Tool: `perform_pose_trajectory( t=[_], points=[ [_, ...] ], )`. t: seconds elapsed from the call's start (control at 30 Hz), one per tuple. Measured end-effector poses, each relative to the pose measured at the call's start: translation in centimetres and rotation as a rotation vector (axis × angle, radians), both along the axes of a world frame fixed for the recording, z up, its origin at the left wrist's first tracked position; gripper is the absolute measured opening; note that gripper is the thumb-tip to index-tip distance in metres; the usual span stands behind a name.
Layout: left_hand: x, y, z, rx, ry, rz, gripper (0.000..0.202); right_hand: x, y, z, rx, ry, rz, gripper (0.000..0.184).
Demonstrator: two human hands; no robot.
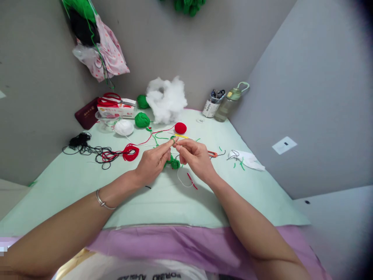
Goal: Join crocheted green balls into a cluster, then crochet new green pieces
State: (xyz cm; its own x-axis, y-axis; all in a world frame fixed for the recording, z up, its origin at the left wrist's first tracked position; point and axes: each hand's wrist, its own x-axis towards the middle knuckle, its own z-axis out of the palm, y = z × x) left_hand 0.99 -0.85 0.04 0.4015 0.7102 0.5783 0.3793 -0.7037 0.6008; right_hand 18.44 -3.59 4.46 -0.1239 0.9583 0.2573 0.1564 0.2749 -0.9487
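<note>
My left hand (154, 161) is closed, its fingers pointing away over the table and pinching a small green crocheted piece (175, 163) that shows partly below the fingers. A bit of green yarn (173, 138) lies at its fingertips. My right hand (196, 156) meets the left one, thumb and index finger pinched together by the green yarn; what sits between them is too small to make out. A white thread (181, 181) curves on the table under the right hand, beside a short red strand (192, 181). Behind the fingertips lies a yellow-handled crochet hook (181, 136).
Red yarn ball (180, 128), green ball (142, 120), white ball (124, 127) and white stuffing (166, 99) stand behind. Tangled black yarn (80, 140) lies left; orange snips (212, 154) and a white scrap (247, 160) lie right. Red scissors (109, 100) rest on a packet; a bottle (229, 104) stands back right.
</note>
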Motion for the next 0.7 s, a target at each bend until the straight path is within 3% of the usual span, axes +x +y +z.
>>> perform_pose_trajectory(
  t=[0.7],
  points=[
    [0.0, -0.1, 0.04, 0.023, 0.037, 0.022, 0.047, -0.18, -0.22, 0.2, -0.024, 0.004, -0.001, 0.019]
  ],
)
